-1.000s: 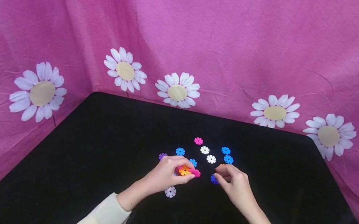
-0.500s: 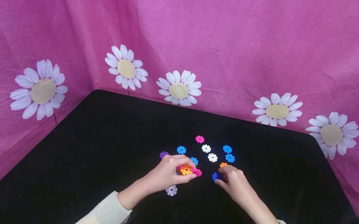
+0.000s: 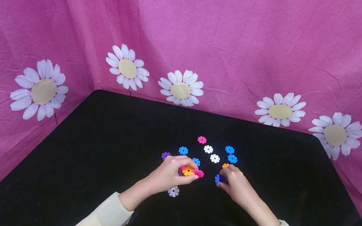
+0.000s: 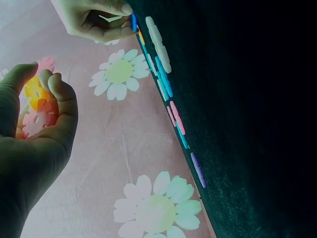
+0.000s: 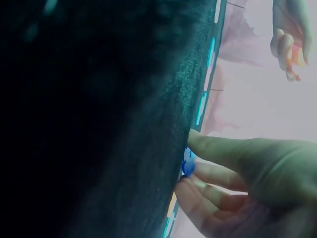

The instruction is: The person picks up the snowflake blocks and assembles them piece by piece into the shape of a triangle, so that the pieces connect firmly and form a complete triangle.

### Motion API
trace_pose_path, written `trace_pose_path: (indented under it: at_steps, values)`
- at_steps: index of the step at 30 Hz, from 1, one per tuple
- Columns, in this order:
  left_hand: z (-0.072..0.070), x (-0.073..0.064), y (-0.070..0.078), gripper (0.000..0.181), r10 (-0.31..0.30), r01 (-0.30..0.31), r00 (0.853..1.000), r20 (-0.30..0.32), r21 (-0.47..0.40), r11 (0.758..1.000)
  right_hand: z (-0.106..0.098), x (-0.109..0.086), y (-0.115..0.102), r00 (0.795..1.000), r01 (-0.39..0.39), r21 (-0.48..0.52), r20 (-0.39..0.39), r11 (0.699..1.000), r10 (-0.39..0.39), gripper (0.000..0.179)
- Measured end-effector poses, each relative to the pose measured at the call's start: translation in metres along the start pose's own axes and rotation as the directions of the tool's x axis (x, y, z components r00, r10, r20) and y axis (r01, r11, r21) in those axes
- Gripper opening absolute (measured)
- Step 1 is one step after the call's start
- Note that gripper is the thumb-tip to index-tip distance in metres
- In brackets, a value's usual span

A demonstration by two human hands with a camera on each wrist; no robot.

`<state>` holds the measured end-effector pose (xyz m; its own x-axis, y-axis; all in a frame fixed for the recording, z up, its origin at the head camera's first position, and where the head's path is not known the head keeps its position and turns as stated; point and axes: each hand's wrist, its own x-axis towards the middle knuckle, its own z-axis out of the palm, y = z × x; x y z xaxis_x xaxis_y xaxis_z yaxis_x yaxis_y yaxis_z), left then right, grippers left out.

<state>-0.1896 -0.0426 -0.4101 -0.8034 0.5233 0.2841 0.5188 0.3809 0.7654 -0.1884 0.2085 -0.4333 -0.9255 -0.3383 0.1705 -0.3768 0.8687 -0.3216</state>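
My left hand [image 3: 166,174] holds a joined cluster of notched plastic discs [image 4: 39,116], pink and orange, between curled fingers and thumb. In the head view the cluster's orange disc [image 3: 188,171] faces up, with a pink disc [image 3: 199,173] jutting to its right. My right hand [image 3: 239,184] is low over the black table, its thumb and fingertips around a dark blue notched disc [image 3: 218,178]. The right wrist view shows that blue disc [image 5: 188,162] between thumb and fingers at the table surface. Part of it is hidden by the fingers.
Beyond the hands lie a pink disc [image 3: 202,140], white discs [image 3: 215,158] and light blue discs [image 3: 232,158]. An orange disc [image 3: 225,165] is just past my right fingertips. A purple disc [image 3: 165,156] and a pale lilac disc [image 3: 174,191] lie near my left hand.
My right hand's thumb and fingers have come together on the dark blue disc, from a wider spread one second ago. The left hand still holds its cluster in nearly the same place.
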Motion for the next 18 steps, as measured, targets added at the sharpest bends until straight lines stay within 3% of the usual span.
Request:
trace_pose_path:
  at_steps: [10,14,18]
  values:
    - [0.000,0.000,-0.001,0.020,0.018,-0.018,1.000,-0.005,0.003,1.000,-0.005,-0.004,-0.002,0.992,-0.122,0.152,0.049,0.981,0.116,0.017]
    - [0.000,0.000,-0.002,0.019,0.029,-0.029,1.000,0.000,-0.002,1.000,-0.008,-0.006,-0.005,0.984,-0.175,0.215,0.079,0.961,0.162,0.014]
    - [0.001,0.001,-0.001,0.019,0.039,-0.039,0.999,0.002,-0.002,0.999,-0.011,-0.010,-0.010,0.980,-0.196,0.333,0.085,0.922,0.178,0.012]
